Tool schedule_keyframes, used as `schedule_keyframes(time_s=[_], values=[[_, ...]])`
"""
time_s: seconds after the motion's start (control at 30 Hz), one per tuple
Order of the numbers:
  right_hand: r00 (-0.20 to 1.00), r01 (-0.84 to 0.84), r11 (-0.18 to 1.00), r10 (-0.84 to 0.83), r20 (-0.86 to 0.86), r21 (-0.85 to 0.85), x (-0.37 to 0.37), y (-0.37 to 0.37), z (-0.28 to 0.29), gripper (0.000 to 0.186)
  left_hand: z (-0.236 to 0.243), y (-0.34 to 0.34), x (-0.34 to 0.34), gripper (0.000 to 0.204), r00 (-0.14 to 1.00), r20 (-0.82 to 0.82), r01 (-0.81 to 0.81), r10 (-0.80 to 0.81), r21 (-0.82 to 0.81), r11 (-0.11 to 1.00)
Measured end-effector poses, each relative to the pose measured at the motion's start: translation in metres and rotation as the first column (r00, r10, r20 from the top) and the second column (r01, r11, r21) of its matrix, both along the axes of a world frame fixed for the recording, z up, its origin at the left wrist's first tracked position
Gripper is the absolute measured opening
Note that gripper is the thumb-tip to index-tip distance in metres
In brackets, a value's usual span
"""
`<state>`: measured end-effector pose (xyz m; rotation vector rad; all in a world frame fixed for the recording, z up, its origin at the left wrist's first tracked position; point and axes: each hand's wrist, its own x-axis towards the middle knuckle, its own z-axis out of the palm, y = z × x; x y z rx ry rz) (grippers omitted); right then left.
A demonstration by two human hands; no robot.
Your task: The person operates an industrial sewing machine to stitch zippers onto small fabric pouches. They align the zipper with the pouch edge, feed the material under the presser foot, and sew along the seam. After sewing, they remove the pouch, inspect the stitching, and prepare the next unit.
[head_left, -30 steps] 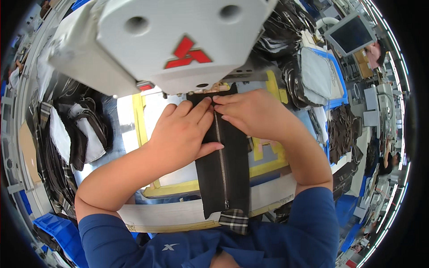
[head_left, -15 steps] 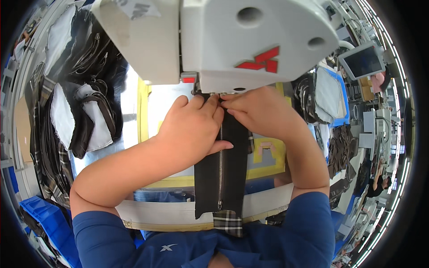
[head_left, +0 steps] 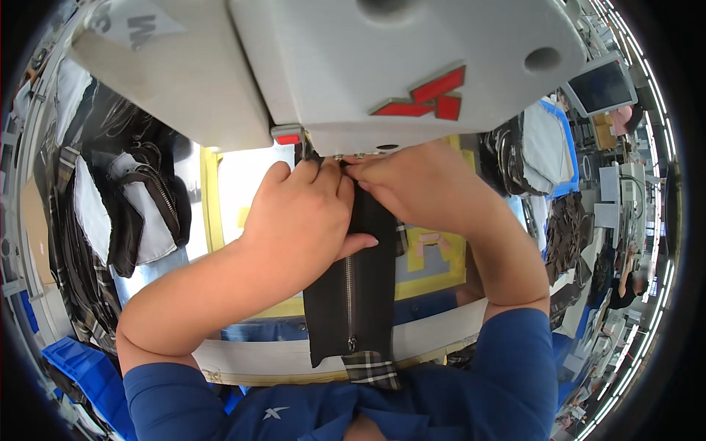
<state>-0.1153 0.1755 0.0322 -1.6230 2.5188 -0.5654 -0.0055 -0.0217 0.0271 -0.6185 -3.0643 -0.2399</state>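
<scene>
Two hands sit side by side at center frame on one black fabric strip [head_left: 373,294] with a single metal zipper [head_left: 349,294]: the left hand [head_left: 298,213] lies on it, fingers bent, thumb spread; the right hand [head_left: 412,184] bunches its fingertips near the top, whether pinching I cannot tell. One sewing-machine head [head_left: 331,81] crowds them from above. Lower center, the strip crosses the table edge [head_left: 265,354]; open yellow-taped surface [head_left: 441,283] lies right of it.

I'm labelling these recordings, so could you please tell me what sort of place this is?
Probably a garment workshop: a sewing machine, black cloth with a zipper, and a pile of zippered pieces.
</scene>
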Motion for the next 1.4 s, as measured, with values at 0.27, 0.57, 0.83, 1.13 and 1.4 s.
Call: schedule_keyframes(time_s=[0.27, 0.57, 0.83, 1.13, 1.4], values=[[1.000, 0.013, 0.999, -0.013, -0.007, 0.036, -0.003, 0.012, 0.002, 0.018, -0.006, -0.001, -0.004, 0.083, 0.999, -0.028, 0.048, -0.046, 0.113, 0.992], [1.000, -0.009, 1.000, 0.009, 0.014, 0.000, 0.001, 0.013, -0.001, 0.024, 0.000, 0.000, -0.001, 0.086, 1.000, -0.003, 0.022, -0.022, 0.066, 0.998], [0.997, -0.021, 0.998, 0.016, -0.073, -0.067, 0.004, 0.015, -0.009, 0.022, -0.003, 0.000, 0.000, 0.086, 0.999, -0.041, 0.035, -0.032, 0.060, 0.998], [0.994, 0.034, 0.925, -0.070, 0.081, 0.378, 0.006, 0.017, 0.014, 0.025, -0.004, 0.004, 0.001, 0.092, 0.993, -0.064, 0.107, -0.100, 0.102, 0.989], [0.992, 0.103, 0.985, -0.113, -0.061, -0.138, 0.033, 0.092, 0.010, 0.023, -0.026, 0.019, 0.004, 0.090, 0.986, -0.111, 0.133, -0.121, 0.104, 0.986]])
